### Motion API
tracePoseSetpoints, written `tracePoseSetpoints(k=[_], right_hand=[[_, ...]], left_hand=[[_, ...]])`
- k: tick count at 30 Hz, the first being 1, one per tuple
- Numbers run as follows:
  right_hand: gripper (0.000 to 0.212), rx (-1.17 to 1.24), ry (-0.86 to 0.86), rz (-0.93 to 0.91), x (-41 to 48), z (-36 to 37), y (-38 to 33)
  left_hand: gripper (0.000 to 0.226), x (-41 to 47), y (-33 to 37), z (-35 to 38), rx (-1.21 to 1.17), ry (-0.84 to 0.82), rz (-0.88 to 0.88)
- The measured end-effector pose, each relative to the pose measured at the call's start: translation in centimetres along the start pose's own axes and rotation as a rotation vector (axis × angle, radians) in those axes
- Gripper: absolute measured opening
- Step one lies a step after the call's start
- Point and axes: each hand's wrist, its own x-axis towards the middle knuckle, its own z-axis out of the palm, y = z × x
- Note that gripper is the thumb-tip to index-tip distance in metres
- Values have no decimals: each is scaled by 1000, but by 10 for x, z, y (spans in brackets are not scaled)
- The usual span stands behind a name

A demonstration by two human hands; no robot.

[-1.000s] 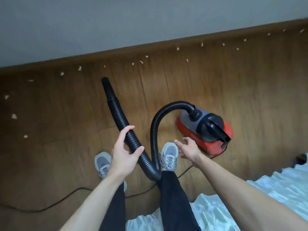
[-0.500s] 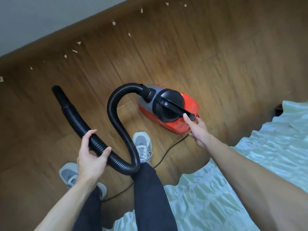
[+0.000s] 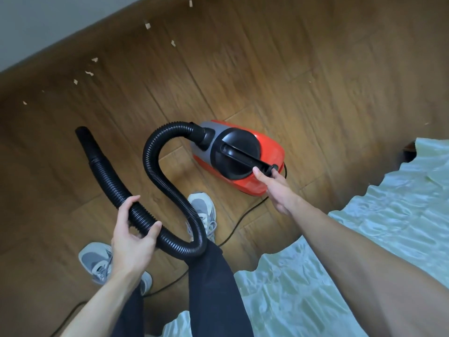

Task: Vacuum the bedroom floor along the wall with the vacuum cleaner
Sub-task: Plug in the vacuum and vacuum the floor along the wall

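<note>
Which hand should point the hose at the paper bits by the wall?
Left hand: it grips the hose behind the nozzle, nearer the paper bits; the right hand pinches the handle of the vacuum cleaner.

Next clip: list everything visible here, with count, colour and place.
vacuum cleaner: one, red, grey and black, on the floor, centre
hose: one, black, looping from the cleaner's front
power cord: one, black, trailing from the cleaner's rear
paper scraps: at least seven, pale, mostly near the wall
floor: one, brown wood
wall: one, grey-white, top left
bed cover: one, pale green, lower right
shoes: two, grey, on the floor
trousers: one pair, dark, bottom centre
left hand: one, grips the hose
right hand: one, holds the cleaner's handle end
</note>
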Motion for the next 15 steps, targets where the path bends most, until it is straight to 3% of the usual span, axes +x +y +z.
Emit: tracePoseSetpoints(k=[6,10,13,15], right_hand=[[128,-13,-78,66,7,-5,-4],[129,76,-22,75,-17,11,-14],[100,15,118,51,-50,49,-14],[79,-175,192,45,-66,83,-5]], left_hand=[[60,-8,-9,-4,0,10,-15],[63,-12,-12,-12,-19,28,-29],[66,-18,-16,-28,1,44,-13],[69,-19,-22,-40,16,49,-1]])
